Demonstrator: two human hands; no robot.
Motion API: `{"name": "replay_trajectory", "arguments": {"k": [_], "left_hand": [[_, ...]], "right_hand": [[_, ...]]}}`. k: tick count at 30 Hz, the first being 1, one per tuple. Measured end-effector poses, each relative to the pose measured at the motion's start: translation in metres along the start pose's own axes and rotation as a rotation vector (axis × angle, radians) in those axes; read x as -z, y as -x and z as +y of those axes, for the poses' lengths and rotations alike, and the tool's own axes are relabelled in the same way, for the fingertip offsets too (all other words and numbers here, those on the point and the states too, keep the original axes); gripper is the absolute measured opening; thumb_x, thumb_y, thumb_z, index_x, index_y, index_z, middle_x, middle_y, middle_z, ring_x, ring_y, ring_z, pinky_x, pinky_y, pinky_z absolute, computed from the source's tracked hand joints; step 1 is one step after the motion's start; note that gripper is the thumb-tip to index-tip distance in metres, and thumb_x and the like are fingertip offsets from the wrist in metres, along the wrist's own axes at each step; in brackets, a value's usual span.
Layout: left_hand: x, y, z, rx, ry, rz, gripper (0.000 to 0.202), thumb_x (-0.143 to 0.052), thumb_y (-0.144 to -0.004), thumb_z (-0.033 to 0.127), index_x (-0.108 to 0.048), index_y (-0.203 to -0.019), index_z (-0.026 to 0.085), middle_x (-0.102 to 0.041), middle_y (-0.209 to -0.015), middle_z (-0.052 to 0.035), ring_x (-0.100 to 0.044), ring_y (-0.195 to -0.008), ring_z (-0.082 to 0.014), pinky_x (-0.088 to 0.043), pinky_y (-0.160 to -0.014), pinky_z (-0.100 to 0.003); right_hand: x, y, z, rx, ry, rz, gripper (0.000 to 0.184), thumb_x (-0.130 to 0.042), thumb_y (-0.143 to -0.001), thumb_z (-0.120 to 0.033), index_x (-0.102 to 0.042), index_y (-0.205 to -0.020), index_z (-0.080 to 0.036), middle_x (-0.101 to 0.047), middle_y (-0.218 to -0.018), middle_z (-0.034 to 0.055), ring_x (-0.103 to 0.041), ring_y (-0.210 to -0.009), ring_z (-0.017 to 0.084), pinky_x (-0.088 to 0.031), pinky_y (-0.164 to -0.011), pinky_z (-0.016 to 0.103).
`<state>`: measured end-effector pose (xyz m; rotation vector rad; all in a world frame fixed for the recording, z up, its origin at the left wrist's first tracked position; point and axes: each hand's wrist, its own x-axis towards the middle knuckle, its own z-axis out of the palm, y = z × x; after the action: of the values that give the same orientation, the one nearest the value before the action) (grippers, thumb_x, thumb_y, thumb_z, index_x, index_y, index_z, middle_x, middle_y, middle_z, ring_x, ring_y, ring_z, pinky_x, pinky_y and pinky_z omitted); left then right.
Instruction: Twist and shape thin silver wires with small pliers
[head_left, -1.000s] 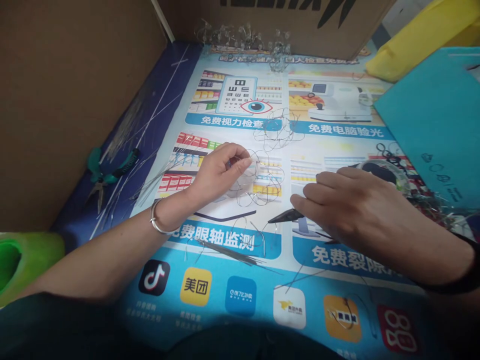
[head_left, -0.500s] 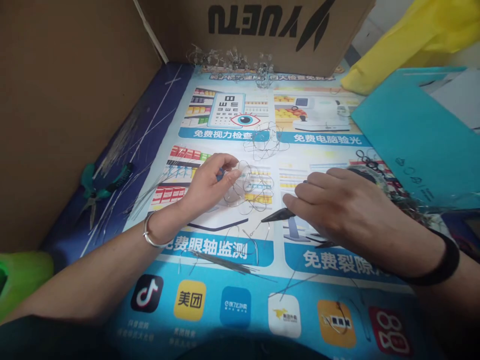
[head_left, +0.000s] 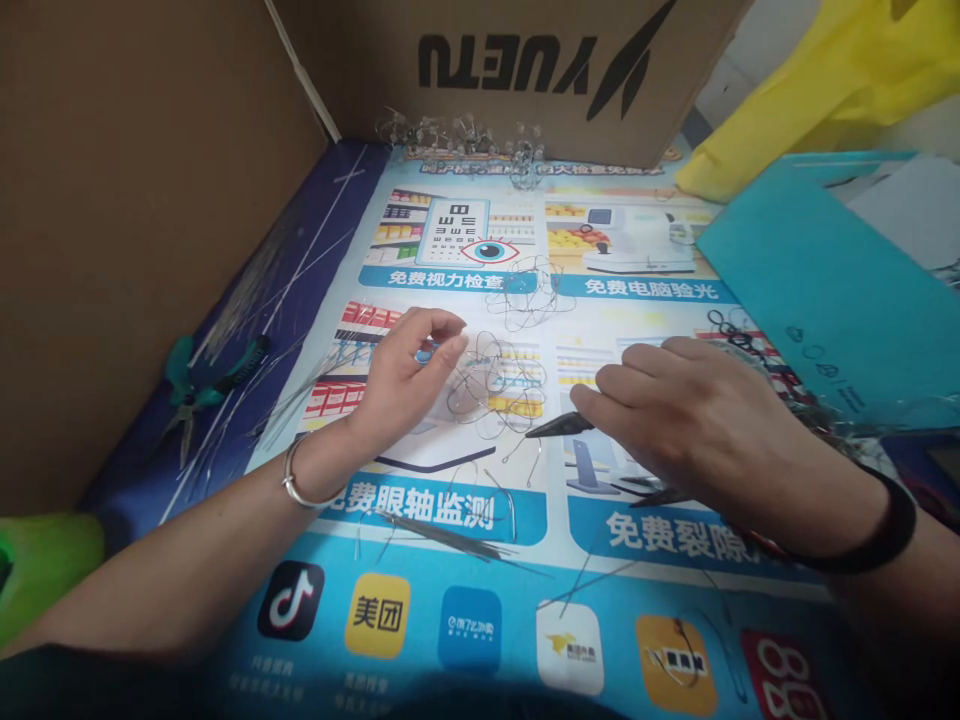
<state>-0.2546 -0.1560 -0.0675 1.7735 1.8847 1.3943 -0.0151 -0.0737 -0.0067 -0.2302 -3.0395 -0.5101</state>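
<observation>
My left hand [head_left: 416,375] has its fingers curled loosely, thumb and index tips apart. It is beside a bent wire piece [head_left: 495,385], made of thin loops like petals, on the printed sheet. My right hand [head_left: 667,425] grips dark needle-nose pliers [head_left: 561,426], their tip pointing left. Near that tip is a short wire with a small looped end; whether the jaws touch it I cannot tell. A second wire-loop piece [head_left: 531,292] lies farther back. Beneath my right hand shows another dark pointed tool [head_left: 660,495], partly hidden.
Cut wires [head_left: 442,535] lie in front, with more at the left by teal-handled pliers [head_left: 196,390]. Finished-looking wire clusters [head_left: 450,135] stand along the cardboard box [head_left: 517,80]. At the right are a teal folder [head_left: 832,290], black rings [head_left: 739,330] and a yellow bag [head_left: 795,100].
My left thumb and fingers have drawn slightly left, off the wire piece they were touching. The right hand with the pliers has barely moved. The view has shifted a little.
</observation>
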Motion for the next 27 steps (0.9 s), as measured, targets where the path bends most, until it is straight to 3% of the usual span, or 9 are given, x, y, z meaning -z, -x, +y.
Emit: {"name": "replay_trajectory", "arguments": {"k": [3, 7, 10, 16, 19, 21, 23, 27], "left_hand": [[0.004, 0.004, 0.018, 0.001, 0.078, -0.089, 0.009, -0.056, -0.086, 0.025, -0.061, -0.081, 0.018, -0.064, -0.079, -0.0009, -0.057, -0.075, -0.0131, -0.045, -0.070, -0.026], [0.005, 0.011, 0.041, 0.153, 0.183, -0.464, 0.013, -0.057, -0.085, 0.028, -0.063, -0.081, 0.017, -0.064, -0.074, 0.0007, -0.053, -0.065, -0.0104, -0.042, -0.060, -0.023], [0.002, 0.017, 0.049, 0.252, 0.215, -0.563, 0.011, -0.059, -0.082, 0.028, -0.062, -0.082, 0.017, -0.063, -0.075, 0.0014, -0.051, -0.065, -0.0100, -0.041, -0.059, -0.022], [-0.002, 0.021, 0.049, 0.317, 0.243, -0.516, 0.001, -0.060, -0.078, 0.017, -0.061, -0.079, 0.017, -0.063, -0.072, 0.0024, -0.053, -0.065, -0.0095, -0.042, -0.060, -0.021], [-0.001, 0.019, 0.048, 0.324, 0.299, -0.462, 0.007, -0.060, -0.078, 0.018, -0.064, -0.084, 0.018, -0.065, -0.074, 0.0011, -0.056, -0.066, -0.0105, -0.045, -0.062, -0.022], [-0.001, 0.018, 0.047, 0.351, 0.347, -0.393, 0.009, -0.060, -0.079, 0.020, -0.066, -0.086, 0.018, -0.067, -0.078, 0.0002, -0.058, -0.069, -0.0112, -0.047, -0.064, -0.023], [-0.002, 0.018, 0.045, 0.399, 0.416, -0.313, 0.007, -0.061, -0.079, 0.022, -0.065, -0.084, 0.018, -0.067, -0.078, 0.0001, -0.059, -0.071, -0.0111, -0.047, -0.066, -0.023], [-0.005, 0.024, 0.042, 0.449, 0.556, -0.168, 0.007, -0.064, -0.079, 0.025, -0.061, -0.081, 0.018, -0.063, -0.074, 0.0009, -0.057, -0.067, -0.0099, -0.047, -0.063, -0.022]], "right_hand": [[0.003, -0.001, 0.000, -0.024, 0.048, 0.038, 0.013, -0.049, -0.085, -0.014, -0.059, -0.078, -0.019, -0.050, -0.066, 0.0040, -0.037, -0.065, 0.019, -0.020, -0.059, 0.034], [0.007, 0.000, -0.002, -0.029, 0.133, 0.099, 0.017, -0.046, -0.085, -0.011, -0.062, -0.086, -0.016, -0.052, -0.067, 0.0051, -0.038, -0.065, 0.020, -0.022, -0.060, 0.034], [0.008, 0.000, -0.005, -0.016, 0.186, 0.116, 0.020, -0.045, -0.087, -0.011, -0.063, -0.091, -0.016, -0.053, -0.068, 0.0050, -0.039, -0.065, 0.020, -0.023, -0.059, 0.035], [0.009, -0.001, -0.009, -0.004, 0.205, 0.169, 0.021, -0.045, -0.088, -0.011, -0.064, -0.092, -0.016, -0.054, -0.066, 0.0043, -0.041, -0.063, 0.021, -0.025, -0.058, 0.035], [0.005, -0.001, -0.007, -0.111, 0.128, 0.181, 0.019, -0.046, -0.087, -0.011, -0.064, -0.089, -0.016, -0.055, -0.065, 0.0044, -0.043, -0.064, 0.020, -0.027, -0.058, 0.034], [0.001, -0.002, -0.005, -0.253, -0.036, 0.223, 0.016, -0.048, -0.087, -0.016, -0.064, -0.084, -0.016, -0.056, -0.067, 0.0051, -0.047, -0.066, 0.019, -0.030, -0.058, 0.032], [-0.003, -0.004, -0.005, -0.372, -0.354, 0.261, 0.016, -0.051, -0.088, -0.024, -0.062, -0.080, -0.016, -0.058, -0.069, 0.0043, -0.050, -0.066, 0.017, -0.033, -0.058, 0.028], [-0.007, -0.011, -0.015, -0.539, -0.877, 0.135, 0.020, -0.053, -0.085, -0.033, -0.061, -0.077, -0.016, -0.055, -0.063, -0.0003, -0.047, -0.056, 0.011, -0.032, -0.051, 0.023]]}}
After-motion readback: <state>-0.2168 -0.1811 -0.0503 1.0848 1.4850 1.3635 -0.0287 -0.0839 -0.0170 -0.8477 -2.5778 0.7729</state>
